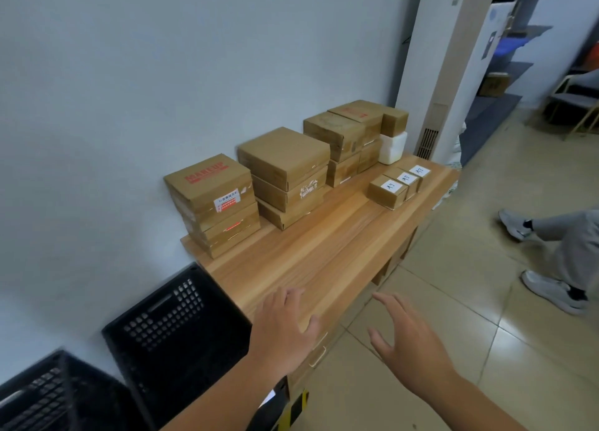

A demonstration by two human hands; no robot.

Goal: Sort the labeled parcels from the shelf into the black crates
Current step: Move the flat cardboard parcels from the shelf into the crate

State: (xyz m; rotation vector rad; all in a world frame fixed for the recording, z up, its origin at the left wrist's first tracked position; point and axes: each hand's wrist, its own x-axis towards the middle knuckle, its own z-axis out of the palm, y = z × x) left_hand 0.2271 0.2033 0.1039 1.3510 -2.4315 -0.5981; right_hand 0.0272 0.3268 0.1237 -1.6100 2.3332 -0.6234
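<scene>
Two black crates on floor, left of left hand. Left hand released, fingers spread above wooden shelf. Right hand released, empty. Labeled parcels on shelf, far beyond both hands, toward right.

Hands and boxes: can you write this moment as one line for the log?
hands: left open, right open, both empty | small labeled boxes: on wooden shelf | black crates: beside shelf | step: reaching

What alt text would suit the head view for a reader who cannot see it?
Two empty open hands, left hand and right hand, reach over a wooden shelf holding stacked cardboard parcels and three small labeled boxes. Two black crates sit on the floor to the left.
</scene>
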